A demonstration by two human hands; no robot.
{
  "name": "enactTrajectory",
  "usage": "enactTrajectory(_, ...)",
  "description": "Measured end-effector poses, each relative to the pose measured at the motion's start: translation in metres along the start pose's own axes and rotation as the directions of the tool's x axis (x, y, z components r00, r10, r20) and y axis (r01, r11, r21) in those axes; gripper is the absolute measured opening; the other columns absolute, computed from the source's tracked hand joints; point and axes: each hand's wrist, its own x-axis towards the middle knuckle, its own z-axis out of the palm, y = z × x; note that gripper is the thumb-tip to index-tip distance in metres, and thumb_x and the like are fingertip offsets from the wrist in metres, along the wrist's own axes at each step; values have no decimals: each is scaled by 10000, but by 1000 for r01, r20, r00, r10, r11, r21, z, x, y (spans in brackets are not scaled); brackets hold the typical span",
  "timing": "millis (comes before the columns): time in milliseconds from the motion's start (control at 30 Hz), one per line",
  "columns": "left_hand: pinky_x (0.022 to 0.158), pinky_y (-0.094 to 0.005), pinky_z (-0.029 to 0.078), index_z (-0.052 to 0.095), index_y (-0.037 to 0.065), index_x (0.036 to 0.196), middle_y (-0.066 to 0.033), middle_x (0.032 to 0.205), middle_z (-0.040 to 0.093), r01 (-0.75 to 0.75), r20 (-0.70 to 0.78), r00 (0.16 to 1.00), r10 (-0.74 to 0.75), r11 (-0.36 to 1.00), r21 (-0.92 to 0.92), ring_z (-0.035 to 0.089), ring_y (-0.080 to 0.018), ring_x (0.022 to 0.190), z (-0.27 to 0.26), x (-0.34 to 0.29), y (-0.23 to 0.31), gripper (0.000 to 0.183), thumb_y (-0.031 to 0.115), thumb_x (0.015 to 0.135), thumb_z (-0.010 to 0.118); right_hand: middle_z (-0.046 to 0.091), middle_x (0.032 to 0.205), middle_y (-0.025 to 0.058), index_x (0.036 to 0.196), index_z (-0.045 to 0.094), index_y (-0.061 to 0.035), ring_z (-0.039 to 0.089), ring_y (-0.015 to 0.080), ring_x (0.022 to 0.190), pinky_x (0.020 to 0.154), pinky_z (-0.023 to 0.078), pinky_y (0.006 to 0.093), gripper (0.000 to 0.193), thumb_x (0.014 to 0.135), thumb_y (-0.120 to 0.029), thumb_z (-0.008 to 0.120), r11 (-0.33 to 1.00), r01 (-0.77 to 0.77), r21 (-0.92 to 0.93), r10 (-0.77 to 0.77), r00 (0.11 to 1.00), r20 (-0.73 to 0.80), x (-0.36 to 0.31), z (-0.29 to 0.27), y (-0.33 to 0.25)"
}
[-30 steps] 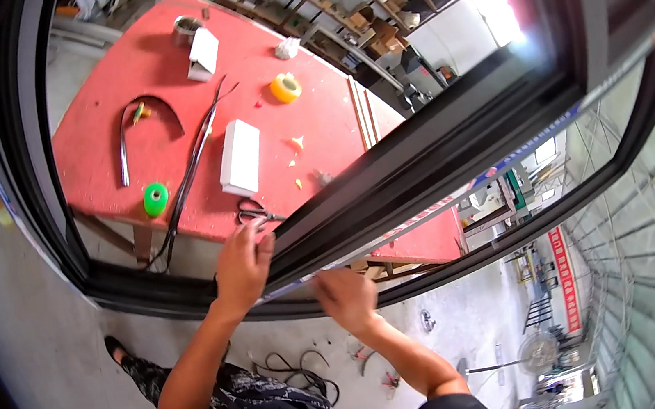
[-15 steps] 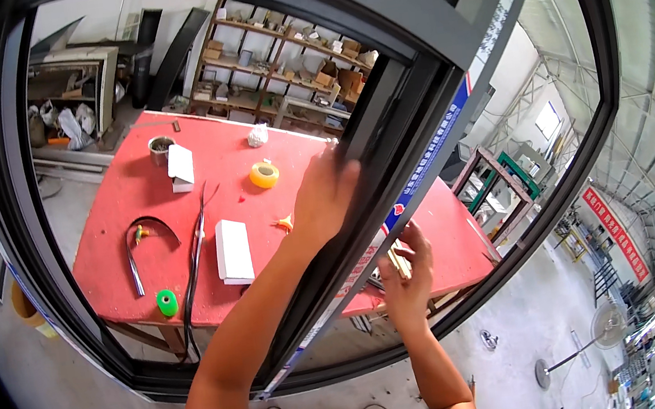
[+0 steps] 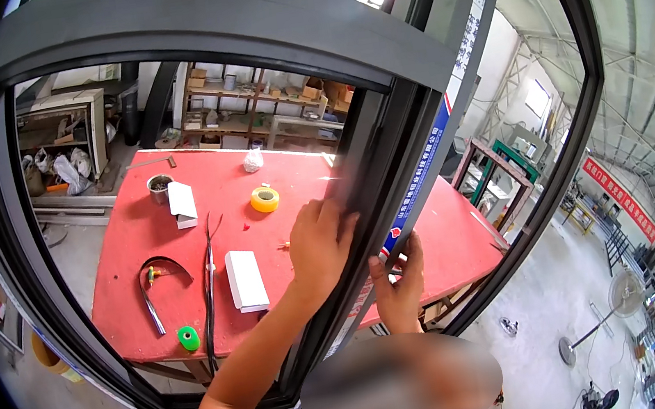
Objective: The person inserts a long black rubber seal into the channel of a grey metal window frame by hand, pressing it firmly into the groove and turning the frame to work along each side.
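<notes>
A dark grey window frame (image 3: pixel 180 27) stands upright in front of me, with a thick vertical bar that carries a blue and white protective strip (image 3: pixel 425 165). My left hand (image 3: pixel 318 247) is at the bar's left side, fingers curled and thumb against the bar. Its fingertips are partly blurred, and I cannot make out what they hold. On the other side, my right hand (image 3: pixel 400 294) closes round the bar's edge at the lower end of the blue strip, thumb and fingers either side of it. A blurred patch covers my right forearm.
Behind the frame, a red table (image 3: pixel 128 289) bears a yellow tape roll (image 3: pixel 265 202), white boxes (image 3: pixel 247 279), a metal cup (image 3: pixel 160 195), black strips (image 3: pixel 211 302) and a green spool (image 3: pixel 189 338). Shelves (image 3: pixel 234 93) stand beyond. A fan (image 3: pixel 625 293) is on the floor at right.
My left hand has slid down along the bar and its fingers have curled. The small pale-gold piece earlier at my right hand no longer shows. The view has shifted slightly.
</notes>
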Motion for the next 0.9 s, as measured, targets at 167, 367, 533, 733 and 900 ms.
enactTrajectory(167, 631, -441, 464, 588, 38, 884, -129, 794, 584, -71, 30, 997, 68, 993, 94, 583, -352, 743, 4, 3, 3, 117, 89, 824, 674, 475, 1256, 149, 1438, 225, 66, 470, 211, 1123, 975, 374, 314, 696, 898, -78, 639, 975, -110, 194, 130, 987, -93, -6, 31, -9)
enactTrajectory(367, 627, -449, 456, 580, 32, 880, -133, 781, 574, -158, -56, 986, 160, 987, 40, 573, -353, 733, 11, 24, 2, 101, 59, 824, 659, 485, 1235, 147, 1419, 250, 64, 481, 216, 1081, 961, 387, 318, 668, 886, -57, 634, 991, 12, 135, 24, 966, -257, -11, 53, 8)
enactTrajectory(533, 629, -448, 458, 577, 23, 887, -137, 792, 586, -203, -36, 978, 205, 978, 42, 575, -362, 736, 15, 71, 19, 110, 54, 825, 662, 511, 1176, 139, 1396, 288, 63, 499, 201, 1007, 892, 421, 307, 656, 885, -98, 667, 997, -9, 83, 31, 963, -267, -13, 55, 9)
enactTrajectory(733, 633, -346, 486, 611, 20, 990, -105, 838, 619, -125, 80, 986, 146, 968, -217, 619, -253, 723, 0, 63, -13, 141, 85, 873, 656, 537, 1134, 151, 1356, 328, 75, 544, 216, 969, 859, 451, 318, 653, 841, -69, 702, 989, -78, 126, 113, 948, -299, -17, 54, 13)
enactTrajectory(900, 649, -302, 494, 613, 8, 1087, -100, 916, 613, 16, 118, 993, 6, 982, -189, 621, -204, 757, -1, 12, -44, 199, 85, 905, 633, 595, 989, 130, 1193, 464, 38, 572, 199, 865, 794, 466, 308, 489, 815, -110, 737, 977, -197, 84, 213, 941, -264, -12, 50, 10)
